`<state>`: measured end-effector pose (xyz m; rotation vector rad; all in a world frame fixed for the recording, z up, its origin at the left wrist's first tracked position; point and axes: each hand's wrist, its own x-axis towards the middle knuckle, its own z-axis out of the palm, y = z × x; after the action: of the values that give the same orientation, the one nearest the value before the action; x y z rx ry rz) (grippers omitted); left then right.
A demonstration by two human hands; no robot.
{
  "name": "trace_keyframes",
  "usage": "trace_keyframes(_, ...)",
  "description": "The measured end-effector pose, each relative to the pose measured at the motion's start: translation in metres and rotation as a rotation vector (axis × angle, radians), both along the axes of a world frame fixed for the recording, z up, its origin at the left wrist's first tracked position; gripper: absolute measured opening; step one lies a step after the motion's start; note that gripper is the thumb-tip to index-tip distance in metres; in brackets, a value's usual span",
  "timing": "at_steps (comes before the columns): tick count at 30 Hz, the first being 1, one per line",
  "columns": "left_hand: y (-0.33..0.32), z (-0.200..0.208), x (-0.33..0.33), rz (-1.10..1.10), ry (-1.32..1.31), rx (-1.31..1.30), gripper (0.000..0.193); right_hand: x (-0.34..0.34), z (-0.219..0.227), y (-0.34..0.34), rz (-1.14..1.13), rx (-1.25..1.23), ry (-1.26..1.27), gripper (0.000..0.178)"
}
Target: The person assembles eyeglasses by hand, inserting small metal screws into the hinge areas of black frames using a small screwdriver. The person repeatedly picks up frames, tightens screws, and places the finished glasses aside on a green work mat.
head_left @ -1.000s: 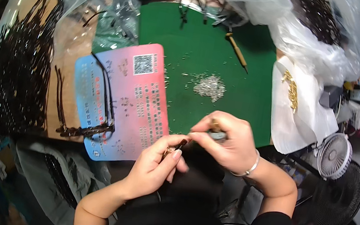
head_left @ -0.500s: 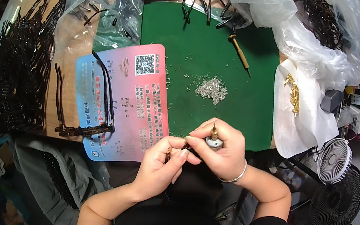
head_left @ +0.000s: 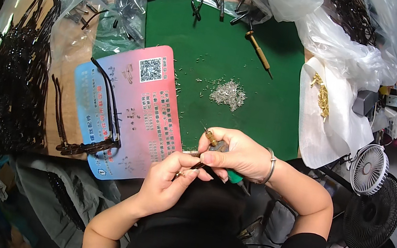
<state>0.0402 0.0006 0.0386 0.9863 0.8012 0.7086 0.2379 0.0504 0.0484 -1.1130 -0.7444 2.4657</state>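
Note:
My left hand (head_left: 165,184) is closed on a small dark brown eyeglass part (head_left: 197,166). A gold-coloured bit shows at its fingers, and the rest of the part is hidden. Touching it from the right is my right hand (head_left: 243,155), its thumb and fingertips at the same part. That hand also grips an electric screwdriver (head_left: 221,148) with a brass chuck, a grey body and a green end; its thin bit points up and to the left. Beyond the hands, a heap of tiny silver screws (head_left: 228,95) lies on the green mat (head_left: 262,119).
Left of the hands, dark eyeglass frames (head_left: 89,148) rest on a pink-and-blue printed mat (head_left: 144,136). Many more frames (head_left: 19,83) pile up at far left. A brass-handled screwdriver (head_left: 258,52) lies at the back. Gold-coloured small parts (head_left: 320,95) sit on white sheeting; a small white fan (head_left: 369,169) stands right.
My right hand has turned the screwdriver, so its bit now points up-left and its green end shows. The fingers of both hands stay together at the small part. The view has shifted slightly.

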Motion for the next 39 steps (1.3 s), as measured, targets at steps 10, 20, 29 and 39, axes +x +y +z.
trace_keyframes(10,0.011,0.006,0.002,-0.115,0.295,0.165,0.035,-0.002,-0.009,-0.010,0.002,0.704,-0.429,0.041)
trace_keyframes(20,0.018,-0.018,-0.001,0.075,0.576,0.435,0.035,0.018,-0.004,-0.021,0.316,1.301,-1.252,0.044)
trace_keyframes(29,0.016,-0.013,-0.005,0.070,0.512,0.222,0.032,0.016,-0.016,-0.021,0.266,1.483,-1.292,0.049)
trace_keyframes(39,0.013,-0.012,-0.009,0.152,0.426,0.080,0.029,0.015,-0.017,-0.022,0.257,1.484,-1.331,0.051)
